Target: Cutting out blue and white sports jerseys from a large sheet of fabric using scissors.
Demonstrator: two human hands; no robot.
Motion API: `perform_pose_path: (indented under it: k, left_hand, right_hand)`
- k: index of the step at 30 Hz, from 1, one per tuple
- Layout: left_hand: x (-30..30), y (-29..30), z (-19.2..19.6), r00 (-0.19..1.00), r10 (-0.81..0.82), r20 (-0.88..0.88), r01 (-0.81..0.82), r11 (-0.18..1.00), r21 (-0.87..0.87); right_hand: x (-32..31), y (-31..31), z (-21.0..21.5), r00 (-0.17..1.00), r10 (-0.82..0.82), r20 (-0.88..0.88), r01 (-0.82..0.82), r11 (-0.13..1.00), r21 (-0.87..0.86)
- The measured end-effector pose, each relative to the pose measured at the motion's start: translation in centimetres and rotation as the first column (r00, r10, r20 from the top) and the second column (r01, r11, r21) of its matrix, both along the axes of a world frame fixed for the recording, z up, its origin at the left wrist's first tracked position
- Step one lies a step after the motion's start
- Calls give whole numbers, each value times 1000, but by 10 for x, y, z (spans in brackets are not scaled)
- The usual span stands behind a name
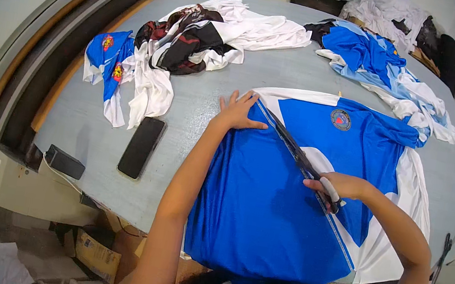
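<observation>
A blue and white jersey (264, 208) lies spread on the grey table (204, 102), a round badge (341, 119) near its collar. The left hand (237, 112) presses flat, fingers apart, on it; the right hand (340, 187) grips a white-handled tool (329, 190) against the long ruler (297, 154).

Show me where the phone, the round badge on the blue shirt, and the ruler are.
phone (141, 147), head view, middle of its dark screen.
round badge (341, 119), head view, centre of the emblem on the blue shirt.
ruler (290, 142), head view, its strip between the two hands.
</observation>
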State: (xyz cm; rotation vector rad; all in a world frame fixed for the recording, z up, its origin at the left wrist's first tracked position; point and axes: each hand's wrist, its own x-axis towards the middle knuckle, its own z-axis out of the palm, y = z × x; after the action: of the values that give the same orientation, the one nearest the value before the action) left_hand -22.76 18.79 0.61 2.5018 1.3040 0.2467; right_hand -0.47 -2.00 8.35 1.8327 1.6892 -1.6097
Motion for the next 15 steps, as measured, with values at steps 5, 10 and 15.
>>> perform_pose_path:
  k: [5,10,15]
  left_hand:
    - [-11,8,-3,999,-6,-44,4,999,-41]
    - [-12,11,-5,1000,-25,-13,25,999,-20]
    - [-14,11,-6,1000,-15,-18,14,1000,-21]
  right_hand:
    - [-8,7,0,997,21,76,-21,1000,1]
    - [-6,0,5,993,43,111,-50,997,55]
    - [-15,9,5,989,49,143,-55,998,44]
